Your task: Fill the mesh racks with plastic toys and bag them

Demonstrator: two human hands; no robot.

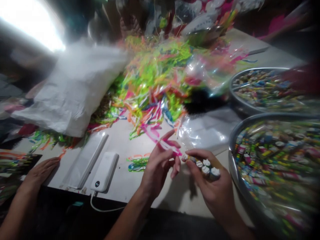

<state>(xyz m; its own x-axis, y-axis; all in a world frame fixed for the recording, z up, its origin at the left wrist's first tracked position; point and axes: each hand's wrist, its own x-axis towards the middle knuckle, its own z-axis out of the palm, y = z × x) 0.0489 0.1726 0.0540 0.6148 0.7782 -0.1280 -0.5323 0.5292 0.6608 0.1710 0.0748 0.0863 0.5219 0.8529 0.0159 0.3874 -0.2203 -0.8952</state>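
Observation:
My left hand (160, 163) is closed on a pink and white strap (167, 146), its end near the fingertips of my other hand. Close on its right, my right hand (212, 176) pinches a small piece (185, 157) between thumb and forefinger. Several small white-topped figures (206, 168) are held in the same palm. The tips of both hands nearly meet above the white table (172, 200). Behind them lies a large heap of neon green, orange and pink straps (157, 73).
Two metal bowls (232, 160) of small colourful pieces stand at right. A power bank (105, 171) with a cable, clear plastic sleeves (86, 160), a few green straps (137, 165) and a white bag (75, 90) are at left. Another person's hand (41, 170) rests at the table's left edge.

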